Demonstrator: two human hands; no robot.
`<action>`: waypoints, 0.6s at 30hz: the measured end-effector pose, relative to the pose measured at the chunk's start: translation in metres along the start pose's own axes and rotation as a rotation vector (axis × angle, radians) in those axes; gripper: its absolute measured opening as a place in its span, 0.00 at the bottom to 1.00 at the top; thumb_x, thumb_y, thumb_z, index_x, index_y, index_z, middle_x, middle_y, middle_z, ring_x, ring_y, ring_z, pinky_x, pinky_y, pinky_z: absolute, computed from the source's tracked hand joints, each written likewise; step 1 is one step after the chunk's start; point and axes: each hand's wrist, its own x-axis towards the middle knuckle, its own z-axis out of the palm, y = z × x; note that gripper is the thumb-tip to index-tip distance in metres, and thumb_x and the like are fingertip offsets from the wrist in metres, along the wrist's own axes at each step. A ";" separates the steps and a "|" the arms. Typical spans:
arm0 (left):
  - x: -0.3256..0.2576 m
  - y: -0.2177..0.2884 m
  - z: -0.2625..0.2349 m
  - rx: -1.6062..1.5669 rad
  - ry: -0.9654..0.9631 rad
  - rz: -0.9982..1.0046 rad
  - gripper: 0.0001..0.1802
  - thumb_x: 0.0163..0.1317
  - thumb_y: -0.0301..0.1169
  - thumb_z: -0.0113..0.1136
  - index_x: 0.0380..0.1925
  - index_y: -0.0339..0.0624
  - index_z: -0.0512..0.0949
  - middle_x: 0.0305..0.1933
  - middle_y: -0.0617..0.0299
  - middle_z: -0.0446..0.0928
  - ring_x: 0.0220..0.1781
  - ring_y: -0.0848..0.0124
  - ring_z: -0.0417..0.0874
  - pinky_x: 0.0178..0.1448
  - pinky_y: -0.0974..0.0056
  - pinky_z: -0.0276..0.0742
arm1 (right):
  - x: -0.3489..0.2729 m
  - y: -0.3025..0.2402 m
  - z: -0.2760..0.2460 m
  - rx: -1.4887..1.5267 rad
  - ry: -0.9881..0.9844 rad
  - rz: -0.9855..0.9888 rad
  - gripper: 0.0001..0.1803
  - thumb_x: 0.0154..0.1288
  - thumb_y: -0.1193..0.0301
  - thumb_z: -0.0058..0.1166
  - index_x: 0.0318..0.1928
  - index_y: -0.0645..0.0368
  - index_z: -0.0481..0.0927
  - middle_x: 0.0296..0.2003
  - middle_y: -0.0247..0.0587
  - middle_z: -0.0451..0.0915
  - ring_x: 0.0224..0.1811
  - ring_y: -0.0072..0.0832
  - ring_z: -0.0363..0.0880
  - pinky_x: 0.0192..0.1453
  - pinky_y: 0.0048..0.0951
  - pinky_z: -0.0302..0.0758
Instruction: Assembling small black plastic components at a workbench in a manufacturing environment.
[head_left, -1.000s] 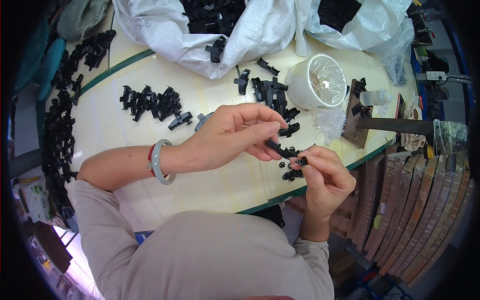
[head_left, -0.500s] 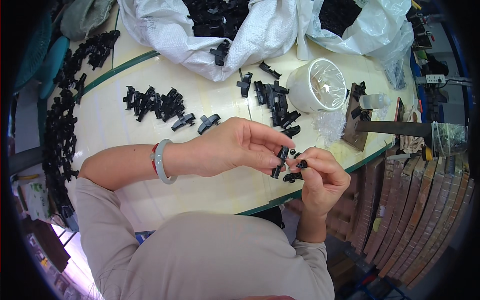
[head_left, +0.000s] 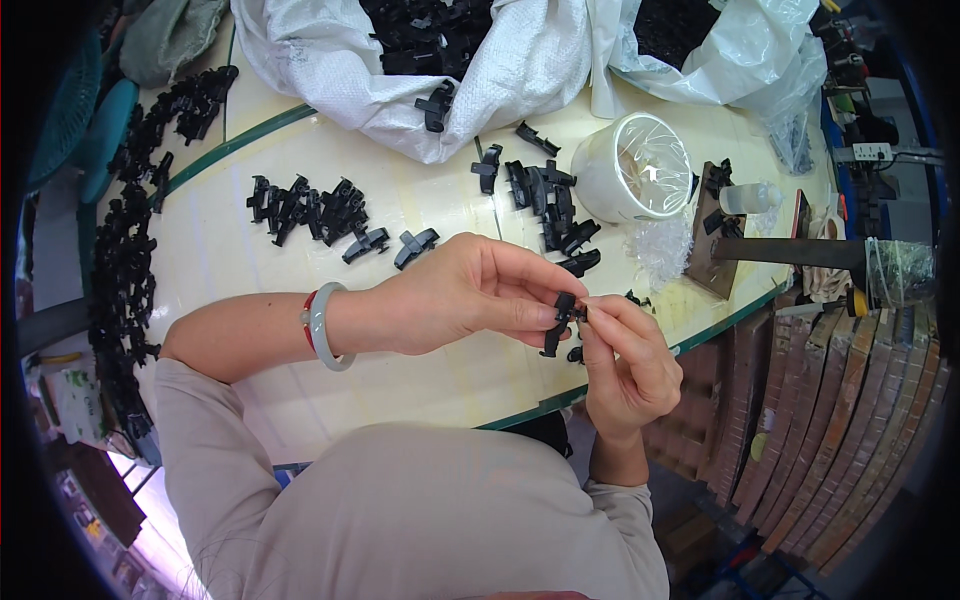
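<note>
My left hand (head_left: 475, 297) pinches an elongated black plastic part (head_left: 557, 328) between thumb and fingers, above the table near its front edge. At the side of that part, my right hand (head_left: 630, 362) closes thumb and forefinger on a small black piece (head_left: 581, 313). The two pieces meet or nearly meet; whether they are joined I cannot tell. Small black pieces (head_left: 575, 355) lie on the table beneath my hands, partly hidden by them. Just beyond my left hand rest loose black plastic parts (head_left: 416, 247) of the same long shape.
A white sack (head_left: 530, 75) of black parts lies at the back, with a clear plastic bag (head_left: 745, 60) beside it. Right of centre stands a white tub (head_left: 603, 175), near a metal bracket with a bar (head_left: 790, 253). Black parts (head_left: 120, 290) line the left edge.
My right hand has moved left, bringing its small black piece up to the long part. The left hand has stayed nearly still, its part turned slightly.
</note>
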 end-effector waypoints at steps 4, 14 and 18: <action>0.000 -0.003 0.000 0.001 0.012 0.010 0.17 0.63 0.24 0.56 0.52 0.34 0.75 0.46 0.57 0.80 0.45 0.74 0.81 0.53 0.69 0.80 | -0.001 -0.001 0.000 -0.015 -0.010 -0.006 0.15 0.50 0.88 0.60 0.41 0.69 0.80 0.35 0.52 0.82 0.35 0.35 0.83 0.37 0.26 0.80; 0.000 -0.005 -0.001 0.090 0.069 0.029 0.16 0.62 0.22 0.58 0.50 0.33 0.76 0.44 0.57 0.81 0.43 0.74 0.82 0.49 0.68 0.81 | -0.002 0.004 -0.001 -0.066 -0.082 -0.064 0.15 0.52 0.87 0.59 0.43 0.69 0.80 0.39 0.54 0.81 0.38 0.40 0.82 0.40 0.30 0.80; -0.001 0.006 0.001 0.160 0.155 0.067 0.13 0.61 0.21 0.58 0.46 0.31 0.78 0.41 0.58 0.81 0.41 0.76 0.82 0.48 0.70 0.80 | -0.008 0.004 -0.011 0.097 0.135 0.271 0.14 0.53 0.84 0.60 0.42 0.67 0.81 0.47 0.55 0.78 0.43 0.41 0.81 0.45 0.31 0.78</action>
